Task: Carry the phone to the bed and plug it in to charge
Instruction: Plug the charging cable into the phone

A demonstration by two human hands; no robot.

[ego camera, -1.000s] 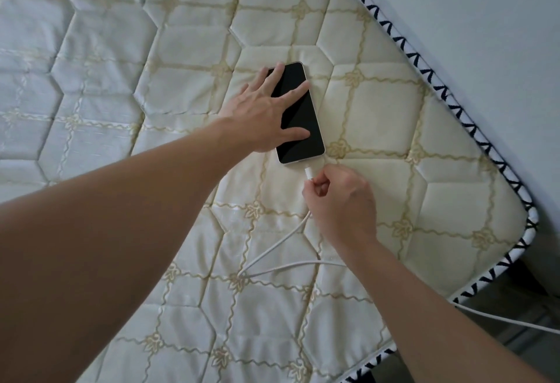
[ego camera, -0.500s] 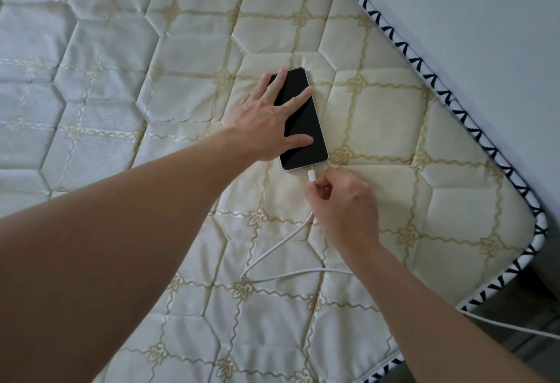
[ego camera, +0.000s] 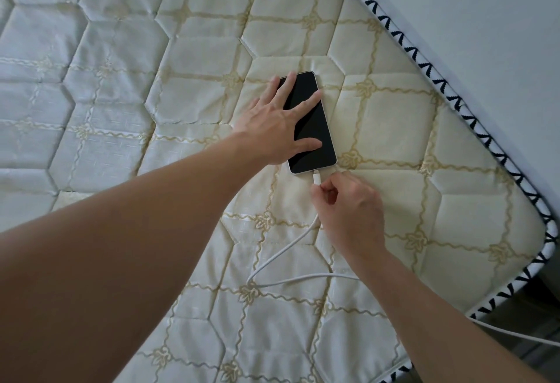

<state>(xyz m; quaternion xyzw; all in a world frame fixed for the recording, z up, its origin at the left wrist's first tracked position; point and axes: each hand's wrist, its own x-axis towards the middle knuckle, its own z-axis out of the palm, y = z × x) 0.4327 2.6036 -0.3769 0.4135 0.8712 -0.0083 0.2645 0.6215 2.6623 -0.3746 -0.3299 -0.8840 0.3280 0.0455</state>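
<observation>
A black-screened phone (ego camera: 315,137) lies face up on the quilted cream mattress (ego camera: 151,94). My left hand (ego camera: 272,128) lies flat on the phone's left side, fingers spread over the dark screen, pressing it down. My right hand (ego camera: 348,209) pinches the white charging cable (ego camera: 281,255) just behind its plug (ego camera: 316,178). The plug's tip sits at the port on the phone's near edge. From my right hand the cable loops over the mattress and runs off its lower right edge.
A pale wall (ego camera: 485,18) runs along the mattress's black-and-white piped edge (ego camera: 436,79) at the right. The mattress corner (ego camera: 545,249) is at the lower right, with dark floor below it.
My right hand has pushed the plug up to the phone's near edge. The view has shifted slightly; my left hand stays on the screen.
</observation>
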